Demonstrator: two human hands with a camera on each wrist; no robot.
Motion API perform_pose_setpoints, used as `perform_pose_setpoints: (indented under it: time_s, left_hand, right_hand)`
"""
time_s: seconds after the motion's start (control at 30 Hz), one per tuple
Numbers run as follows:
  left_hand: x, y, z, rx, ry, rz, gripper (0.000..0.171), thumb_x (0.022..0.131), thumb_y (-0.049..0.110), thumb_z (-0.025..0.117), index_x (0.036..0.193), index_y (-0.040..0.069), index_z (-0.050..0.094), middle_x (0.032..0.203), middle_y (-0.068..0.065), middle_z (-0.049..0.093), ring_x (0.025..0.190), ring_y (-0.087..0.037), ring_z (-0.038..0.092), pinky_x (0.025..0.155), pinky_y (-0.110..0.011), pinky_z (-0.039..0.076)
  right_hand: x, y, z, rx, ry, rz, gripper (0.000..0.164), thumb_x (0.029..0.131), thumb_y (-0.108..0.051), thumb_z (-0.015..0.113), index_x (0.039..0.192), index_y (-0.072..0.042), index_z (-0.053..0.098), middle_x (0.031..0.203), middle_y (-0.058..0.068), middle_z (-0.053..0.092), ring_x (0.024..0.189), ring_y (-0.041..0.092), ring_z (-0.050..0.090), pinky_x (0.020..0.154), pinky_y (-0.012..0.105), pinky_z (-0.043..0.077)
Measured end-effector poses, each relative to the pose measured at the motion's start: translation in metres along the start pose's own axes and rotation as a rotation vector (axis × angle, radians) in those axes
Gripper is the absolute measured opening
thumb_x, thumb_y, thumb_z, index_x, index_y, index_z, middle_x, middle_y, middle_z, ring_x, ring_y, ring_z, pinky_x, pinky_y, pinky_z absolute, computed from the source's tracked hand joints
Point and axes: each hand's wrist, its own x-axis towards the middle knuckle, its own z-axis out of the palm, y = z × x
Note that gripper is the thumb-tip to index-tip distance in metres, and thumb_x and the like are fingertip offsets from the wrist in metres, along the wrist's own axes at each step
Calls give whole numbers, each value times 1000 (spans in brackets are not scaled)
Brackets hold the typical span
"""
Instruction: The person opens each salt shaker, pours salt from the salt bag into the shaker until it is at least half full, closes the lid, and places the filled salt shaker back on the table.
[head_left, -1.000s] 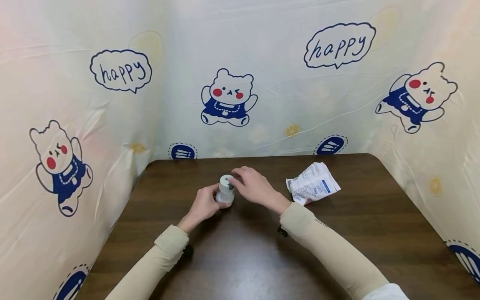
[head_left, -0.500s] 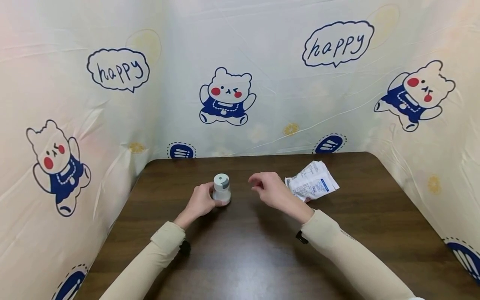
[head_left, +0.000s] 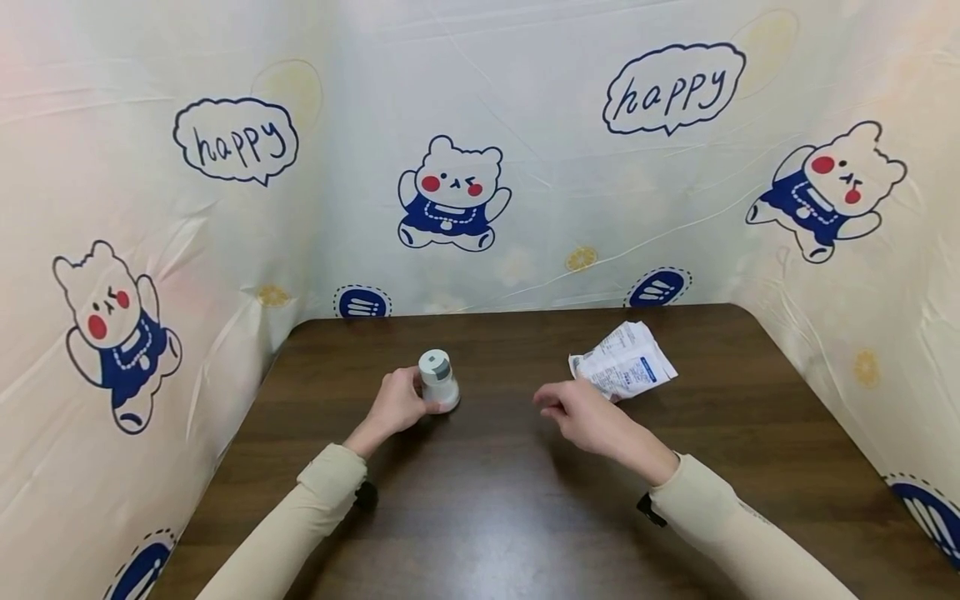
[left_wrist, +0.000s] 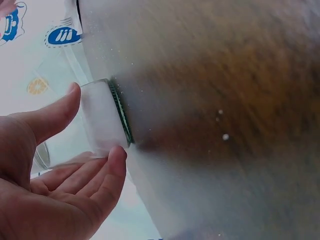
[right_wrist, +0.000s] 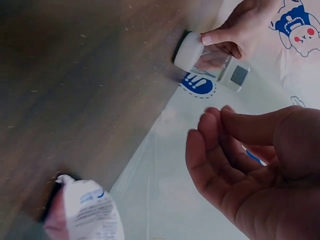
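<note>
A clear seasoning jar (head_left: 439, 385) with a pale lid stands upright on the table; white contents fill its lower part. My left hand (head_left: 396, 400) holds the jar from the left. In the left wrist view my thumb lies along one side of the jar (left_wrist: 102, 117) and my fingers (left_wrist: 118, 156) along the other. My right hand (head_left: 588, 417) hovers over the table to the jar's right, fingers loosely bent and holding nothing. Just behind it lies a crumpled white printed packet (head_left: 633, 367). In the right wrist view, this packet (right_wrist: 95, 212) shows a pinkish part.
Both hands work over a dark brown wooden table (head_left: 480, 500). A pale curtain (head_left: 540, 150) printed with bears and the word happy encloses its back and sides. Several white specks (left_wrist: 225, 137) dot the tabletop in the left wrist view.
My right hand has left the jar's lid and drawn right and toward me, near the packet. The jar, still in my left hand, has shifted slightly left.
</note>
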Motion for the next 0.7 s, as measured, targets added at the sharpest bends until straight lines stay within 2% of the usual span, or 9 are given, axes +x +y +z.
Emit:
perform_pose_setpoints:
  time_s: [0.17, 0.27, 0.47, 0.6, 0.7]
  left_hand:
    - [-1, -2, -2, 14, -5, -6, 53, 73, 13, 98, 117, -4, 73, 110, -18, 76, 100, -33, 73, 90, -52, 57]
    - [-1, -2, -3, 17, -10, -9, 54, 73, 13, 98, 117, -4, 72, 110, -18, 76, 100, -33, 73, 89, -52, 58]
    - [-3, -6, -7, 12, -70, 8, 62, 74, 10, 98, 127, -2, 69, 120, -19, 74, 108, -34, 72, 96, -53, 55]
    - [-4, -8, -18, 45, -128, 42, 71, 75, 2, 95, 138, -4, 62, 127, -22, 70, 114, -37, 70, 98, -53, 54]
    - [-7, -5, -32, 107, -172, 53, 75, 78, -5, 89, 145, -8, 55, 132, -26, 66, 117, -39, 67, 97, -53, 54]
  right_hand:
    - [-18, 7, 4, 1, -52, -21, 11, 94, 6, 73, 103, -1, 76, 93, 7, 76, 81, 11, 68, 74, 34, 59]
    - [-28, 11, 6, -1, -56, -31, 10, 92, 6, 75, 99, 0, 75, 87, 3, 76, 78, 9, 68, 72, 33, 58]
    - [-43, 17, 5, 24, -88, 32, 20, 86, 9, 79, 103, 1, 74, 83, -2, 72, 73, 7, 63, 69, 31, 56]
    - [-48, 20, 2, 26, -76, 38, 20, 86, 9, 79, 103, 0, 75, 81, -5, 70, 72, 5, 62, 68, 30, 56]
    - [-49, 20, -1, 19, -37, 28, 17, 87, 4, 81, 103, -1, 75, 79, -7, 69, 71, 4, 61, 67, 29, 55]
